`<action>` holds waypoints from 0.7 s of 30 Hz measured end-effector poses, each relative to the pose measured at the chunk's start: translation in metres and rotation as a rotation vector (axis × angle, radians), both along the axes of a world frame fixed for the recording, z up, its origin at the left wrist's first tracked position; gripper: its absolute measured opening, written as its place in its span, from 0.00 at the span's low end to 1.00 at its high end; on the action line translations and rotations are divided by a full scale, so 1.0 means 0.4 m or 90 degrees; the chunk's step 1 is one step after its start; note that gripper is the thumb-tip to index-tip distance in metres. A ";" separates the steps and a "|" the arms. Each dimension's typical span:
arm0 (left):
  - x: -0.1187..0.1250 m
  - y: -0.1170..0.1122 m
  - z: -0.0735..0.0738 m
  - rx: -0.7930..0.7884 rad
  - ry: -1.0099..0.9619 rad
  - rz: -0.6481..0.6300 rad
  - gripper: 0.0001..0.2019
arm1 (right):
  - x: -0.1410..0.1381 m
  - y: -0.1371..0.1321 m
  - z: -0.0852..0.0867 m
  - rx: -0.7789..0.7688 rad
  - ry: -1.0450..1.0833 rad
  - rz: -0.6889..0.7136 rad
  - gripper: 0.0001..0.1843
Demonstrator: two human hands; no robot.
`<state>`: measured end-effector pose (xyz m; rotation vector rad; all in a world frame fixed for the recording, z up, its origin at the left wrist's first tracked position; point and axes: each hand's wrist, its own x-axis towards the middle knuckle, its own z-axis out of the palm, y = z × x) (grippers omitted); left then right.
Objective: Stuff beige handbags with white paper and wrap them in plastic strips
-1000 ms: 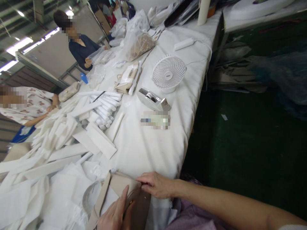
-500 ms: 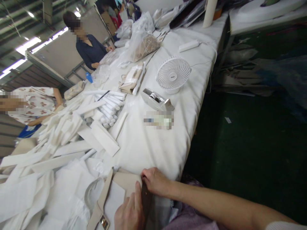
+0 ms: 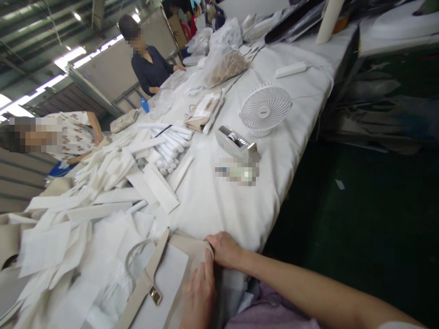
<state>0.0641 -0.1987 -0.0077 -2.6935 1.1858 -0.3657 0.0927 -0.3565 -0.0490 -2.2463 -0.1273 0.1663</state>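
Note:
A beige bag (image 3: 178, 269) with a strap and a gold clasp (image 3: 156, 295) lies at the near edge of the white-covered table (image 3: 219, 205). My left hand (image 3: 199, 297) rests flat on the bag's right side, fingers stretched toward its top corner. My right hand (image 3: 222, 249) comes in from the right, its fingers curled round that top corner. The two hands touch at the corner. A white sheet covers part of the bag's front.
White foam strips (image 3: 113, 173) and paper rolls (image 3: 169, 141) are heaped to the left. A tape dispenser (image 3: 236, 142), small fan (image 3: 265, 107), power strip (image 3: 291, 69) and plastic bags (image 3: 222, 66) lie further along. Two people work at the far left. The table's right edge drops to dark floor (image 3: 360, 219).
My left hand has slid up the bag to its top corner, covering the dark brown inside seen earlier. My right hand has stayed on the corner. The view has swung, showing more of the bag's strap.

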 end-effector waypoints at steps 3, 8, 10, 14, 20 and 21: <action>-0.010 0.000 -0.030 -0.035 0.012 0.030 0.30 | 0.006 0.001 -0.001 -0.020 -0.006 0.005 0.10; -0.007 -0.001 -0.045 -0.084 0.069 0.057 0.24 | -0.005 -0.027 0.046 -0.025 -0.083 0.028 0.20; 0.000 -0.008 -0.031 -0.146 0.144 0.079 0.17 | -0.016 -0.031 0.074 -0.008 -0.184 0.084 0.20; 0.009 -0.006 0.034 -0.260 0.242 0.124 0.07 | -0.028 -0.013 0.111 0.035 -0.342 0.270 0.17; -0.063 0.144 0.137 -0.210 0.239 0.160 0.21 | 0.017 0.004 0.120 -0.010 -0.358 0.349 0.18; -0.085 0.182 0.147 -0.161 0.231 0.162 0.25 | 0.028 0.005 0.123 -0.019 -0.353 0.361 0.17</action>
